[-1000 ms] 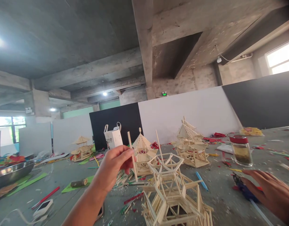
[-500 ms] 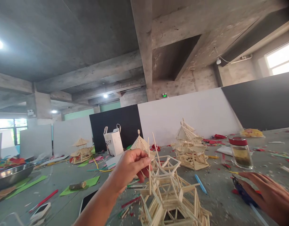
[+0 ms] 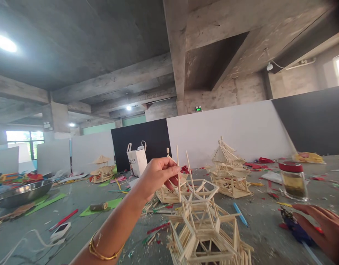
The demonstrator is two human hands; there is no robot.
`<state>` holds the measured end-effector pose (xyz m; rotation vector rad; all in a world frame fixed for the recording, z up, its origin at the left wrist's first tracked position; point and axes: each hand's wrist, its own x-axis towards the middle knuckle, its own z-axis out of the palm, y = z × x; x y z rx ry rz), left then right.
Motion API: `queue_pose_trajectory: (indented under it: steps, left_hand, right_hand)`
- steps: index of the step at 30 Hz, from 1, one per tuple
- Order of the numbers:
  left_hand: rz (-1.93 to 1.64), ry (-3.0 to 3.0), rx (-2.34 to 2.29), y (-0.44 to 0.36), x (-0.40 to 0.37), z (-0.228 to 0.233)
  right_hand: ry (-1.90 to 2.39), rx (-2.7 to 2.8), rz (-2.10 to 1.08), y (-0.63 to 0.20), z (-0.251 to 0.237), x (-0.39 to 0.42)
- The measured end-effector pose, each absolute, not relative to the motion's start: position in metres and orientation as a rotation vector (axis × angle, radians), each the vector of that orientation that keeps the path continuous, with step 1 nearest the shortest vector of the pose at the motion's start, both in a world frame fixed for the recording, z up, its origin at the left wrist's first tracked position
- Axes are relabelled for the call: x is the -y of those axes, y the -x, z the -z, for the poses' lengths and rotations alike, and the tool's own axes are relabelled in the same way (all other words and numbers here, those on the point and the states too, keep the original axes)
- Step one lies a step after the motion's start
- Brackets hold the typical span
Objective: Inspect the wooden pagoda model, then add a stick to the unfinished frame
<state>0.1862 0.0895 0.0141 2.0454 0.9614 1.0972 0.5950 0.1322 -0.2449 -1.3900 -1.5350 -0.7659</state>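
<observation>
My left hand [image 3: 166,173] pinches a thin wooden stick [image 3: 178,184] upright between thumb and fingertips. The stick's lower end is at the left side of a lattice model [image 3: 202,228] built of pale sticks in tiers. A second upright stick [image 3: 189,171] stands at the model's top ring, just right of the held one. At the right edge, my right hand [image 3: 324,230] has its fingers stretched out beside a dark blue tool [image 3: 295,228]. A pale rod sticks out of that tool, which looks like a glue gun; the hand partly covers it.
Pagoda models of sticks [image 3: 231,169] stand behind. A red-lidded jar [image 3: 293,182] stands near my right hand, and a light-blue pen [image 3: 240,214] lies beside the model. Further left are a metal bowl [image 3: 23,193], a white bag [image 3: 138,162] and a red pen [image 3: 64,219]. Scraps litter the table.
The view has turned slightly left, so most things sit further right. My left hand still holds the stick by the model. My right hand has drawn slightly rightward from the blue tool.
</observation>
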Motion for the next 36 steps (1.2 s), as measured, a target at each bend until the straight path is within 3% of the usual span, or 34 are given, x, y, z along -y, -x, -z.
queue_pose_trajectory:
  steps: [7,26,36]
  left_hand:
    - [-0.987,-2.018,-1.03,-0.193,-0.098,-0.011]
    - [-0.894,-2.045,-1.078,-0.194,-0.097,0.004]
    - [-0.887,-2.07,-1.081,-0.196,-0.1,-0.001]
  right_hand:
    - [1.408,1.361,0.697,-0.581,0.223,-0.137]
    - [1.343,1.592,0.792,-0.631,0.273,-0.156]
    - [1.311,1.617,0.808,-0.621,0.263,-0.153]
